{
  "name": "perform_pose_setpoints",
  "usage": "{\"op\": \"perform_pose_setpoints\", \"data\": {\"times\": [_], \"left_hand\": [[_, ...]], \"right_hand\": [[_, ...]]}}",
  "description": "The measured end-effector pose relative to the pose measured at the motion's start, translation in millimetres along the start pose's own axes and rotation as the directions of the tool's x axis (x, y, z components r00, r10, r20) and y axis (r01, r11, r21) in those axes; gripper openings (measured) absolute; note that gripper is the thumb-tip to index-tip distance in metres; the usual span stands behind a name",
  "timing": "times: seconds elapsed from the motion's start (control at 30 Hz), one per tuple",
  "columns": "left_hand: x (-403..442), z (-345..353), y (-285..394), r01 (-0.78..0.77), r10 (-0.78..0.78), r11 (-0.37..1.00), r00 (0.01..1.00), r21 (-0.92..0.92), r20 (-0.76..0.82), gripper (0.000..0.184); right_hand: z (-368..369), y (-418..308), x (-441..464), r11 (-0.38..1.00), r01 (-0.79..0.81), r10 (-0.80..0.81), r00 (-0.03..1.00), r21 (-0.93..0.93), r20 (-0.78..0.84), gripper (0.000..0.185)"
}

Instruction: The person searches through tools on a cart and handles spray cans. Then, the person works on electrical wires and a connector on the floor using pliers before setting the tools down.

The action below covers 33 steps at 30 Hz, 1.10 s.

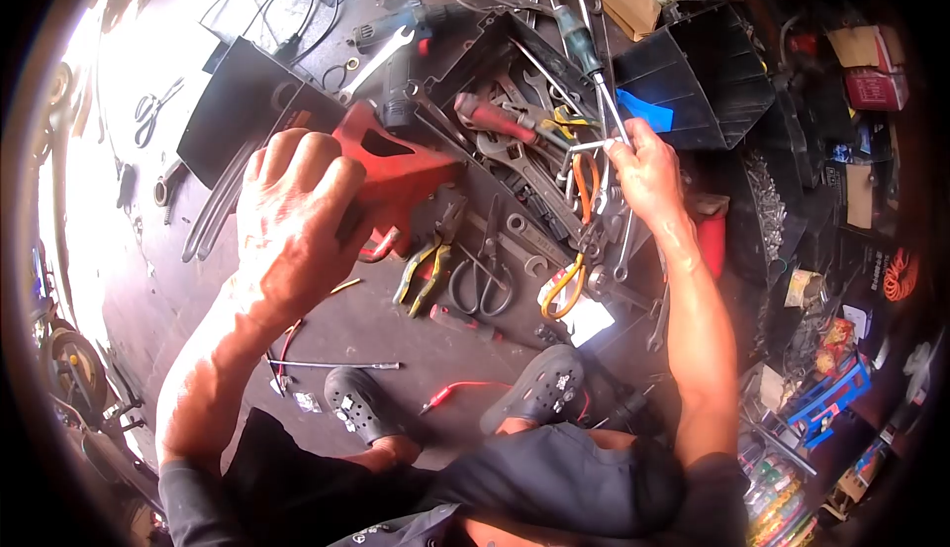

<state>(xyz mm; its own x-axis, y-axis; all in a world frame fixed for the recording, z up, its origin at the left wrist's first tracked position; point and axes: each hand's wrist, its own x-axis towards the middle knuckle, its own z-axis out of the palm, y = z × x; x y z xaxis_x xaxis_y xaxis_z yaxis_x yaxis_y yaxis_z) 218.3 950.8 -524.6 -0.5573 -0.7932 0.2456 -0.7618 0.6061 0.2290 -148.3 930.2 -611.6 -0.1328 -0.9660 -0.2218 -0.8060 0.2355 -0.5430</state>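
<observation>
My left hand is closed at the near side of a red plastic piece with a cut-out; its palm and fingertips are hidden. My right hand pinches the metal shaft of a screwdriver, whose green handle points away from me. A thin metal bar lies by those fingertips. Below the right hand is an open black toolbox full of wrenches and a red-handled screwdriver. Orange-handled scissors and a ring wrench are nearby.
Pliers, black-handled scissors and another screwdriver lie on the dark floor before my feet. A black bin stands at the right, a blue drill farther off. Boxes and a blue rack line the right side.
</observation>
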Motion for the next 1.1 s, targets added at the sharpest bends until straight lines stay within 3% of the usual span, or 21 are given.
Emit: {"op": "perform_pose_setpoints", "data": {"times": [0.03,0.13,0.3,0.53,0.57,0.67,0.7,0.8,0.83,0.87,0.93,1.0,1.07,1.1], "left_hand": [[0.4,0.9,0.5,-0.012,0.012,1.0,1.0,0.001,-0.029,0.037],[1.9,1.2,2.8,-0.014,0.015,1.0,0.997,0.008,-0.072,0.034],[-1.3,4.7,0.2,-0.01,0.011,1.0,0.998,0.012,-0.064,0.027],[-0.3,4.7,-0.8,-0.024,0.025,1.0,0.998,0.009,-0.066,0.022],[-0.2,4.1,0.3,-0.025,0.025,1.0,0.997,0.006,-0.071,0.022],[-0.7,3.8,0.6,-0.043,0.042,0.999,0.994,-0.002,-0.104,0.021],[-1.9,2.4,1.5,-0.044,0.044,0.999,0.994,-0.003,-0.102,0.02],[-3.3,-1.0,2.8,-0.046,0.045,0.999,0.996,-0.007,-0.076,0.021],[-4.1,-1.8,2.2,-0.039,0.039,0.999,0.998,-0.005,-0.054,0.023],[-5.3,-2.1,2.0,-0.032,0.032,0.999,0.999,-0.006,-0.031,0.025],[-5.9,-2.3,2.3,-0.035,0.035,0.999,0.999,-0.007,-0.037,0.026],[-6.4,-1.2,3.1,-0.034,0.034,0.999,0.999,0.001,-0.04,0.027],[-7.7,-0.1,1.4,-0.025,0.026,0.999,0.999,0.019,-0.035,0.028],[-7.7,-1.5,1.7,-0.03,0.031,0.999,0.999,0.018,-0.03,0.028]], "right_hand": [[2.7,-0.7,6.0,0.999,-0.05,0.05,0.999,-0.003,0.01,0.028],[8.1,-12.2,16.9,0.999,0.051,-0.051,0.992,-0.005,-0.111,0.028],[3.5,-15.4,19.0,0.99,0.122,-0.13,0.981,-0.067,-0.142,0.021],[16.8,-3.0,-0.6,0.991,0.014,-0.007,0.998,0.13,-0.058,0.024],[19.9,3.0,1.8,0.987,0.098,-0.087,0.992,0.126,-0.091,0.024],[11.5,-7.2,-6.1,0.981,0.193,-0.194,0.975,-0.019,-0.106,0.024],[13.7,-9.8,-6.2,0.926,0.266,-0.322,0.927,-0.268,-0.194,0.026],[10.1,-21.8,-4.8,0.743,0.354,-0.601,0.726,-0.568,-0.334,0.024],[11.6,-25.7,-2.8,0.717,0.458,-0.659,0.691,-0.526,-0.296,0.021],[17.4,-29.2,-1.2,0.757,0.518,-0.62,0.762,-0.399,-0.186,0.026],[37.2,-33.0,16.4,0.789,0.601,-0.61,0.792,-0.13,-0.039,0.028],[56.7,-31.3,46.3,0.793,0.606,-0.605,0.796,-0.064,0.027,0.033],[45.1,-54.2,68.7,0.917,0.393,-0.359,0.888,-0.07,0.289,0.043],[55.4,-46.0,86.6,0.902,0.418,-0.393,0.899,-0.11,0.192,0.045]]}}
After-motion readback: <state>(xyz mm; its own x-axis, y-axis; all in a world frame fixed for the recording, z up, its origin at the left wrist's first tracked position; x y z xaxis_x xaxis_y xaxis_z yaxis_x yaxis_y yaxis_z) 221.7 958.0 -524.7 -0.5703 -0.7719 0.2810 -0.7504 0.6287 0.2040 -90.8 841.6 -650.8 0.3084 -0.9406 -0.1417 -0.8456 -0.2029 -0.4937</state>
